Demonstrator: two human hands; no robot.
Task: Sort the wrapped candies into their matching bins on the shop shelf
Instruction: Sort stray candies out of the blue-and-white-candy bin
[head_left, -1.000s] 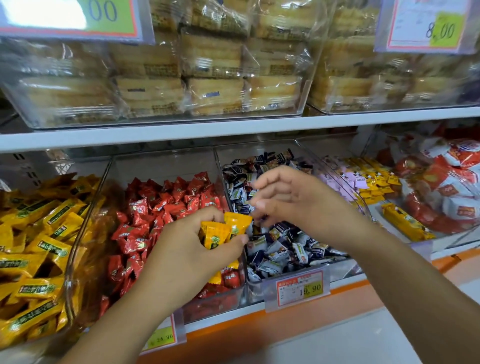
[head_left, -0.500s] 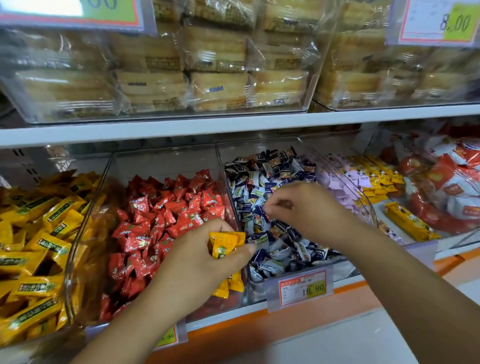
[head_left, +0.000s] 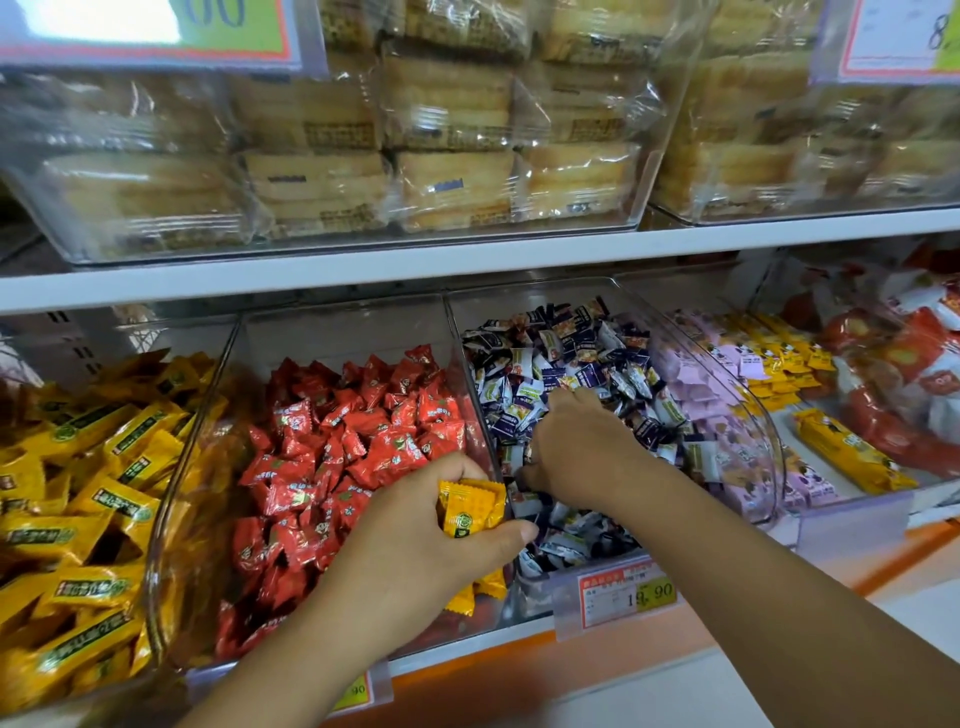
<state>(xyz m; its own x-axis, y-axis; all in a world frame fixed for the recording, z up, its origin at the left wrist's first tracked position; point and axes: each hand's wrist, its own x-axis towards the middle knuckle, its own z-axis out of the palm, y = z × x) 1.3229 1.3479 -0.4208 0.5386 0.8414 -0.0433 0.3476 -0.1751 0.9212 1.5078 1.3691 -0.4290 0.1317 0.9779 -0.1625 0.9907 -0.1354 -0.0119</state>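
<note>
Nearest, a white price tag (head_left: 626, 595) is clipped to the front edge of the lower shelf (head_left: 519, 665). Just beside it, the left hand (head_left: 415, 561) is held over the front of the red candy bin (head_left: 343, 332). A small bunch of yellow candies (head_left: 470, 512) is gripped in it, with the fingers and thumb curled round the wrappers. A few wrapper ends are seen sticking out under the hand. The bunch is held right beside the clear wall between the red candy bin and the blue candy bin (head_left: 519, 306).

The right hand (head_left: 576, 457) is laid palm down in the blue candy bin, with its fingertips pushed in among the blue-and-white candies (head_left: 571, 364). Whether anything is held by it cannot be told, as the fingertips are hidden.

The red candy bin is filled with red candies (head_left: 363, 426). To the left, a big yellow candy pile (head_left: 78, 493) is kept in another clear bin. To the right, pink packs (head_left: 696, 384) and red-and-white packs (head_left: 909, 364) are seen.

Farther up, wrapped cakes (head_left: 452, 187) are stacked in clear boxes on the upper shelf (head_left: 467, 260).
</note>
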